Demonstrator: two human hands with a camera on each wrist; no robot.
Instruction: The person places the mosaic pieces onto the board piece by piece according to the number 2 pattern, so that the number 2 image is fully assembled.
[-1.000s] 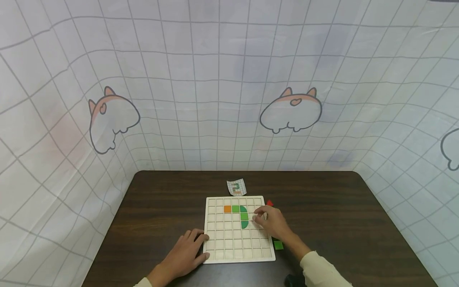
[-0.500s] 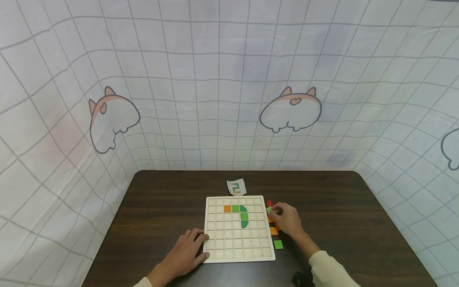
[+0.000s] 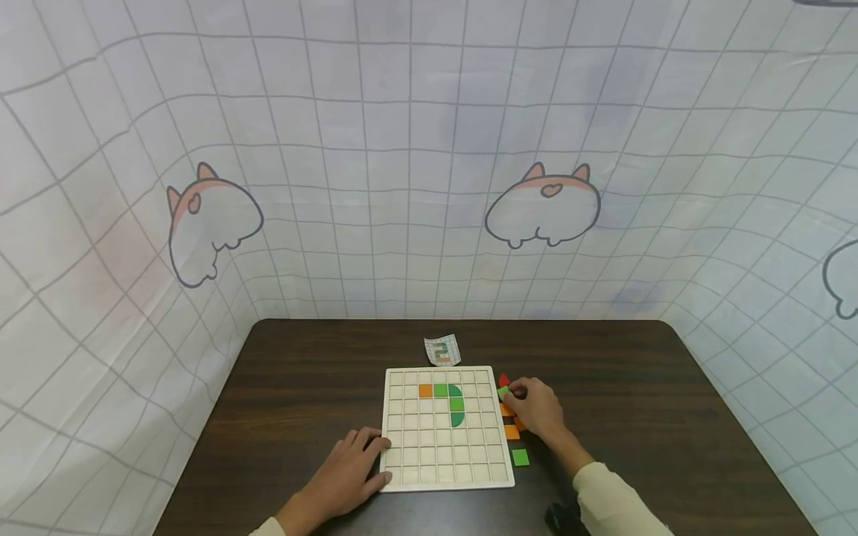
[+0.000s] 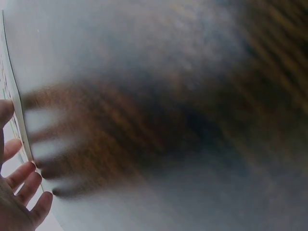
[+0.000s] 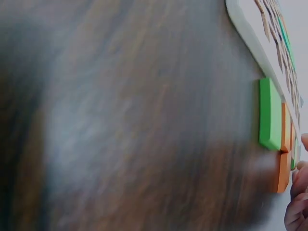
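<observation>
A white gridded board (image 3: 415, 461) lies on the dark wooden table. Set in its cells are an orange square tile (image 3: 425, 391), two light green squares, one being the upper green tile (image 3: 440, 390), and two rounded dark green tiles, the lower a rounded tile (image 3: 458, 419). My left hand (image 3: 345, 470) rests at the board's left edge, fingers extended, fingertips on the rim. Just off the right edge, my right hand (image 3: 538, 408) pinches a light green square tile (image 3: 503, 391) between thumb and fingers. In the right wrist view only part of the right hand (image 5: 299, 197) shows, beside the tiles.
Beside the board's right edge lie a red tile (image 3: 504, 380), several orange tiles (image 3: 512, 432) and a loose green square (image 3: 520, 457). A small printed pattern card (image 3: 442, 350) sits behind the board. Grid-patterned curtains (image 3: 415, 223) enclose the table.
From over the board, my right hand has moved right to the loose tiles and pinches the green square there. In the last half second it has hardly moved; the left hand stays still.
</observation>
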